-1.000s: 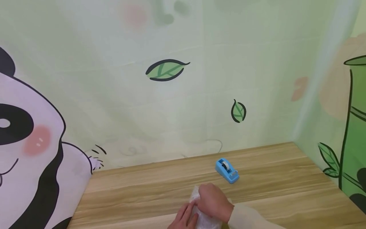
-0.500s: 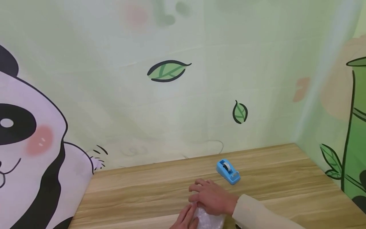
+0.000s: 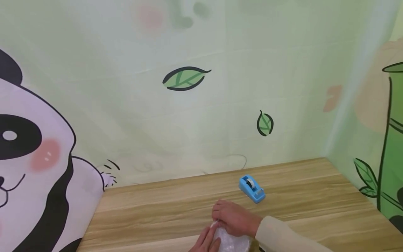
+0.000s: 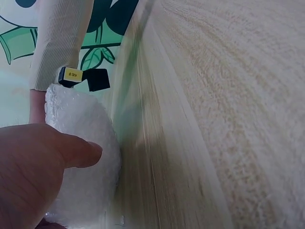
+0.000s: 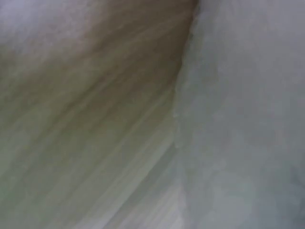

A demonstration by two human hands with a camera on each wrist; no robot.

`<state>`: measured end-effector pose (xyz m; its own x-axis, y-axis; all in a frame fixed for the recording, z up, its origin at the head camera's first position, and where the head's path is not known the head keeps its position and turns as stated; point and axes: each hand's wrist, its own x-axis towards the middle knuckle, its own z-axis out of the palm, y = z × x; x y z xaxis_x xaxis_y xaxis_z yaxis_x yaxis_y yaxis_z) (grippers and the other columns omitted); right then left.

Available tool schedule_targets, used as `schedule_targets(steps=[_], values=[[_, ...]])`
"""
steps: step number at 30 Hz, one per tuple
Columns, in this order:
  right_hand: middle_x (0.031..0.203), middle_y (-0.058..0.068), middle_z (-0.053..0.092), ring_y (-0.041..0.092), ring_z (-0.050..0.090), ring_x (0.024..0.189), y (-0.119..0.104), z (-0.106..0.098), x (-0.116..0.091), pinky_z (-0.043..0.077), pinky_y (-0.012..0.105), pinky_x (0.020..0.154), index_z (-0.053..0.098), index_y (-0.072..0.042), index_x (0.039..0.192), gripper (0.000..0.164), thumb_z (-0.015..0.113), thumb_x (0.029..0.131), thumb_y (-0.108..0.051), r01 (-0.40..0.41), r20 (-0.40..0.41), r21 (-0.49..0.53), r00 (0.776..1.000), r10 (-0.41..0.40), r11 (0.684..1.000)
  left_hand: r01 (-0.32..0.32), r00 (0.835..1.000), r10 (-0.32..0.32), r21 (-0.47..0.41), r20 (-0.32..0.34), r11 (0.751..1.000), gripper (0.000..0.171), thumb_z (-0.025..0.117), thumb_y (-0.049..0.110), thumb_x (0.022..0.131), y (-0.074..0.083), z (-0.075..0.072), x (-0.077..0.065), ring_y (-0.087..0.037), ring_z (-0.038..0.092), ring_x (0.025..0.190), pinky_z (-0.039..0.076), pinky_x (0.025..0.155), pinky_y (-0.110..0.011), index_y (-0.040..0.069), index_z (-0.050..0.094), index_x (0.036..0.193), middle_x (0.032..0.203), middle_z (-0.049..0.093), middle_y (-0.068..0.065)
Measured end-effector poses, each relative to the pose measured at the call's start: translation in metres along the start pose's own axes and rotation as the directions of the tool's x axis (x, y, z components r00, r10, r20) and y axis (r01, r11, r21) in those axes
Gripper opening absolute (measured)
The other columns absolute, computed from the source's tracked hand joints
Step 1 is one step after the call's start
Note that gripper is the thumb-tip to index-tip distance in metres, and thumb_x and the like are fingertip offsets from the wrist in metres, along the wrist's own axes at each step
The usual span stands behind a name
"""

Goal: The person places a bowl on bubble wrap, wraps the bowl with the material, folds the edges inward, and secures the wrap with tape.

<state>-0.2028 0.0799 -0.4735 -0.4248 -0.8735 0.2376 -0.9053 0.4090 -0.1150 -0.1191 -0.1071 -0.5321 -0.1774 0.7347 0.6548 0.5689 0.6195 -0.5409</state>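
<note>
A bundle of clear bubble wrap (image 3: 233, 242) lies on the wooden table at the bottom of the head view; whatever is inside is hidden. My left hand (image 3: 206, 241) holds its left side, fingers stretched along it towards the far end. In the left wrist view the left thumb (image 4: 81, 151) presses on the rounded wrap (image 4: 88, 114), while the other fingers are hidden. Over the far end, the right hand (image 3: 234, 217) has its fingers curled down onto the wrap, close to the left fingertips. The right wrist view is blurred, with wrap (image 5: 243, 119) filling its right side.
A blue tape dispenser (image 3: 252, 189) with a roll in it stands on the wooden table (image 3: 151, 210), just beyond the right hand. Behind the table hangs a printed backdrop (image 3: 220, 140) with a panda and leaves. A light sleeve (image 3: 283, 232) covers the right forearm.
The right hand lifted with its fingers spread, then curled them down again at the wrap's far end. The wrap's end that stuck out past the hand no longer shows there. The left hand stays on the wrap.
</note>
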Motion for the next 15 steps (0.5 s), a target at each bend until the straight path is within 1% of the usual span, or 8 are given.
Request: schedule_targets(steps=[1,2,4,6,8,9,12,15], values=[[0.094,-0.012,0.063,0.006,0.058,0.096,0.000,0.001,-0.001,0.050,0.027,0.091,0.064,-0.022,0.088,0.004,0.066,0.089,-0.019,0.002,-0.013,-0.005,1.000,-0.002,1.000,0.000,1.000,0.000,0.005,0.000,1.000,0.047,0.019,0.016,0.106,0.000,0.000,0.000,-0.025,0.063,0.110,0.044,0.103,-0.032,0.009,0.065,0.098,0.117,0.065,-0.019],[0.093,-0.012,0.063,0.006,0.058,0.095,0.000,0.001,-0.001,0.050,0.026,0.088,0.065,-0.022,0.088,0.004,0.066,0.089,-0.018,-0.005,-0.019,0.001,1.000,0.005,1.000,0.008,1.000,-0.008,0.004,0.006,1.000,0.047,0.019,0.017,0.106,0.001,0.000,0.000,-0.024,0.063,0.111,0.042,0.108,-0.032,0.009,0.065,0.099,0.119,0.064,-0.020],[0.095,-0.012,0.065,0.006,0.059,0.097,0.001,0.001,-0.003,0.051,0.027,0.090,0.068,-0.022,0.091,0.004,0.065,0.090,-0.018,-0.028,-0.013,0.035,1.000,0.028,0.999,0.040,0.999,-0.040,-0.004,0.027,0.999,0.050,0.017,0.021,0.107,0.002,-0.002,-0.002,-0.025,0.063,0.111,0.032,0.118,-0.030,0.011,0.066,0.101,0.124,0.061,-0.022],[0.101,-0.010,0.068,0.008,0.060,0.102,0.001,0.001,-0.004,0.050,0.029,0.094,0.070,-0.020,0.099,0.010,0.062,0.093,-0.019,-0.062,0.012,0.086,0.998,0.061,0.994,0.064,0.997,-0.064,-0.004,0.053,0.998,0.055,0.014,0.026,0.108,0.002,-0.005,-0.003,-0.025,0.064,0.108,0.021,0.123,-0.030,0.012,0.066,0.103,0.123,0.060,-0.023],[0.110,-0.008,0.069,0.010,0.060,0.110,0.002,-0.001,-0.006,0.048,0.033,0.100,0.070,-0.017,0.110,0.019,0.059,0.096,-0.020,-0.109,0.047,0.138,0.994,0.103,0.984,0.080,0.993,-0.079,-0.008,0.084,0.997,0.059,0.011,0.031,0.108,0.002,-0.006,-0.003,-0.025,0.064,0.104,0.009,0.125,-0.031,0.012,0.067,0.105,0.118,0.061,-0.022],[0.114,-0.007,0.069,0.012,0.060,0.114,0.002,-0.002,-0.007,0.047,0.035,0.103,0.069,-0.016,0.116,0.023,0.058,0.097,-0.019,-0.129,0.064,0.157,0.991,0.120,0.979,0.084,0.992,-0.083,-0.009,0.094,0.996,0.061,0.010,0.033,0.108,0.002,-0.007,-0.003,-0.025,0.065,0.104,0.007,0.125,-0.031,0.011,0.067,0.105,0.117,0.062,-0.022],[0.127,-0.002,0.066,0.016,0.056,0.123,0.002,-0.006,-0.010,0.044,0.040,0.107,0.063,-0.014,0.129,0.033,0.055,0.098,-0.020,-0.168,0.094,0.170,0.984,0.154,0.971,0.079,0.990,-0.078,-0.007,0.114,0.997,0.061,0.011,0.034,0.108,0.001,-0.008,-0.001,-0.023,0.066,0.105,0.009,0.125,-0.032,0.007,0.066,0.107,0.112,0.066,-0.021],[0.134,0.001,0.063,0.020,0.054,0.128,0.001,-0.010,-0.013,0.043,0.043,0.109,0.060,-0.014,0.135,0.037,0.052,0.100,-0.022,-0.179,0.086,0.173,0.982,0.167,0.968,0.103,0.989,-0.099,-0.031,0.107,0.994,0.061,0.014,0.037,0.108,0.001,-0.008,-0.001,-0.024,0.067,0.106,0.009,0.125,-0.031,0.003,0.065,0.109,0.112,0.066,-0.022]])
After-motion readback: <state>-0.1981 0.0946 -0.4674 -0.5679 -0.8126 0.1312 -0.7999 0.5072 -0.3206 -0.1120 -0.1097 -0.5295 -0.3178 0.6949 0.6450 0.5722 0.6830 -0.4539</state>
